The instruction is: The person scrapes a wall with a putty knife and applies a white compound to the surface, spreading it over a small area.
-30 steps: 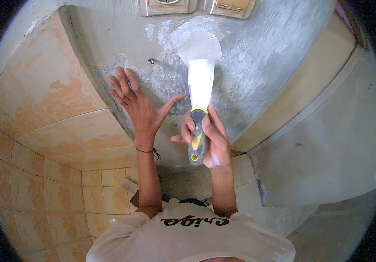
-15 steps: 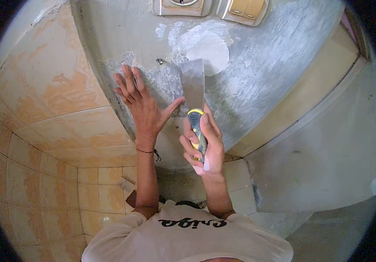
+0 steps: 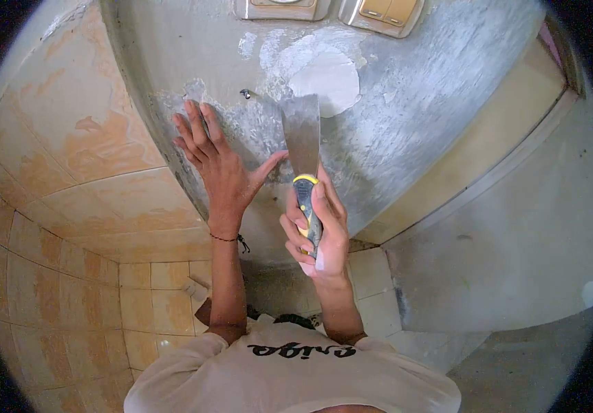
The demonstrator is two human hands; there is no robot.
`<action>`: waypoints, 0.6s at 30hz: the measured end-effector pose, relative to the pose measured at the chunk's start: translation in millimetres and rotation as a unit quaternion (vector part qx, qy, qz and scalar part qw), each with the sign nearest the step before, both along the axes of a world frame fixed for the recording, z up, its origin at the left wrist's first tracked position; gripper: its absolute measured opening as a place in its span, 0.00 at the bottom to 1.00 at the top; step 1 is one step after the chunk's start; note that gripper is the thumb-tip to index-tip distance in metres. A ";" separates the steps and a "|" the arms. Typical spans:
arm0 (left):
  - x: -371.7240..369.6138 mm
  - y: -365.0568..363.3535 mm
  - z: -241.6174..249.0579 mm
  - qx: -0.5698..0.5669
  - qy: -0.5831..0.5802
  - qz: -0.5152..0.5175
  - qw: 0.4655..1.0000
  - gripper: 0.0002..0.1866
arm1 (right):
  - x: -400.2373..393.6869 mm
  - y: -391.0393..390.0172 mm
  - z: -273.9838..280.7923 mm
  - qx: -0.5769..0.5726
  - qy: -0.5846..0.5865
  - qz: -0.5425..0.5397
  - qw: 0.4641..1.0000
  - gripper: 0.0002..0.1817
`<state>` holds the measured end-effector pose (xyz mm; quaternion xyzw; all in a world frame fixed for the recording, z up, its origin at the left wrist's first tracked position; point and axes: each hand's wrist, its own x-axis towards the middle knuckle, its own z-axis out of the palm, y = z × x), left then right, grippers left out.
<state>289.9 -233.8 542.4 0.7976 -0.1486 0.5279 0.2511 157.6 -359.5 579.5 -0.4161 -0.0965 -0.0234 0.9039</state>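
My right hand (image 3: 325, 224) is closed round the black and yellow handle of a putty knife (image 3: 302, 138). Its wide metal blade points up the wall, with the tip just below a round patch of white filler (image 3: 327, 82). My left hand (image 3: 221, 162) lies against the grey wall (image 3: 179, 41), fingers stretched and thumb spread toward the blade. White smears surround the filler patch. A small dark hook or screw (image 3: 246, 93) sticks out of the wall above and between the hands.
A socket (image 3: 283, 8) and a double switch (image 3: 382, 12) are fixed at the top of the wall. Orange-patterned tiles (image 3: 83, 138) cover the left side. On the right are a cream frame (image 3: 461, 151) and a large grey panel (image 3: 503, 241). Pale floor tiles show below.
The view has shifted slightly, so the wall and both hands appear a little further left. The putty knife stays in my right hand, and my left hand keeps its place on the wall.
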 end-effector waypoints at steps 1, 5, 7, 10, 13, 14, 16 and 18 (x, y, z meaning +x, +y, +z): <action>-0.5 0.0 0.6 0.002 -0.003 0.006 1.000 0.76 | 1.6 -1.7 -2.6 0.003 -0.006 0.002 1.000 0.29; -0.3 -0.7 1.6 -0.006 0.003 0.005 1.000 0.76 | 10.1 -1.7 4.5 0.005 -0.030 0.014 0.999 0.28; -0.3 -0.3 2.1 -0.003 -0.002 0.003 1.000 0.76 | 8.1 -5.1 -1.0 0.001 -0.029 0.014 0.999 0.28; 1.3 -0.3 2.5 -0.007 -0.009 0.004 1.000 0.76 | 7.0 -4.2 2.0 -0.008 -0.026 0.013 1.000 0.28; -1.3 0.4 -0.8 -0.004 -0.004 0.000 1.000 0.76 | 2.3 -2.7 1.4 -0.012 -0.013 0.000 1.000 0.29; 0.8 0.1 0.2 -0.003 -0.007 -0.003 1.000 0.76 | 2.8 -2.6 1.5 -0.020 -0.011 -0.008 1.000 0.29; 0.1 -0.4 1.3 -0.006 -0.005 -0.004 1.000 0.76 | 2.6 -2.7 0.2 -0.015 -0.015 -0.007 1.000 0.29; -0.7 -1.0 1.0 -0.011 0.003 -0.002 1.000 0.75 | 2.5 -2.7 0.5 -0.013 -0.015 -0.002 1.000 0.29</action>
